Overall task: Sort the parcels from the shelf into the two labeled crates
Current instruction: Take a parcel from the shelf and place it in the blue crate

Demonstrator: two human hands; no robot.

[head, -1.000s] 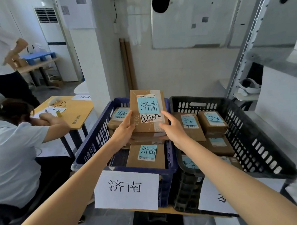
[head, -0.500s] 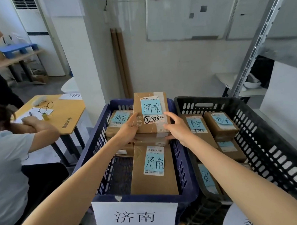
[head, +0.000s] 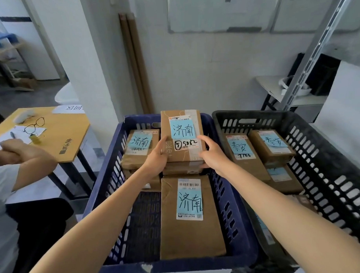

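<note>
A flat brown cardboard parcel (head: 183, 132), bearing a light-blue note that reads 济南 and a handwritten 5082, lies at the back centre of the dark-blue slotted plastic crate (head: 107, 179). It sits so close over a second brown box (head: 182, 169) that I cannot tell whether the two touch. The left hand (head: 156, 158) holds the parcel's near left edge with its thumb on the top face. The right hand (head: 213, 155) holds the near right corner, thumb on top and fingers curled beneath, so each grip is closed on this one parcel. Just to its left in the same crate is a smaller brown parcel (head: 141, 147) with the same blue note, and in front lies a long brown parcel (head: 190, 234), also marked 济南. The black slotted plastic crate (head: 329, 172) stands against the blue one on the right and holds brown parcels with blue notes reading 泰安 (head: 242, 150). To the left, a yellow wooden bench (head: 60, 128) carries a pair of black-rimmed glasses (head: 35, 125), and a seated person's forearm (head: 29, 162) rests at its edge. A grey metal shelf upright (head: 315, 50) rises at the right.
</note>
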